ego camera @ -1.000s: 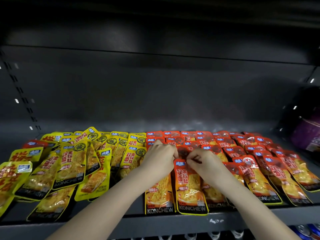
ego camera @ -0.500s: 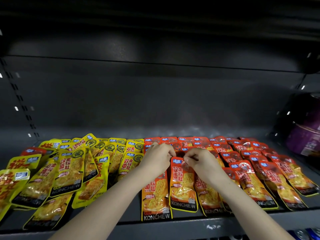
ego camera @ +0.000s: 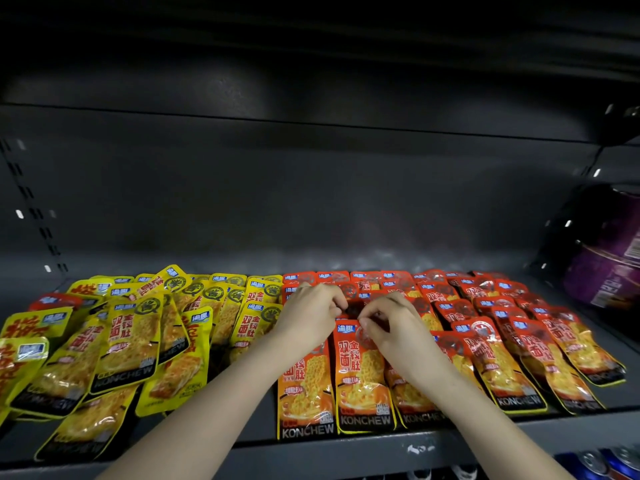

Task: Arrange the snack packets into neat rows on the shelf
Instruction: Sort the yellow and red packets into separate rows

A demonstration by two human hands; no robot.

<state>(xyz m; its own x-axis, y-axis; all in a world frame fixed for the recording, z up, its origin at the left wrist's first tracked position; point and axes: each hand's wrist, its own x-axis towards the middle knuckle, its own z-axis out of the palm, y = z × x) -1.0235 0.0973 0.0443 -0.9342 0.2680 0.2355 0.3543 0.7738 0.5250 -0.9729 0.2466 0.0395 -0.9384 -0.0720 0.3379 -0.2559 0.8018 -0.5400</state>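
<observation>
- Snack packets: orange packets point(ego camera: 491, 344) overlap in rows on the grey shelf point(ego camera: 346, 455) at centre and right; yellow packets point(ego camera: 128, 341) lie jumbled at left.
- Left hand point(ego camera: 310, 315) — curled, fingertips pinching a packet top among the orange rows.
- Right hand point(ego camera: 389, 323) — pinching the top edge of the front orange packet point(ego camera: 360, 382).

Both forearms run off the bottom edge, the left hand point(ego camera: 309, 318) and right hand point(ego camera: 390, 327) hide the tops of the orange packets point(ego camera: 362, 375) beneath, the purple tubs point(ego camera: 609, 271) and cans point(ego camera: 602, 462) are cut off, and small print is illegible.
</observation>
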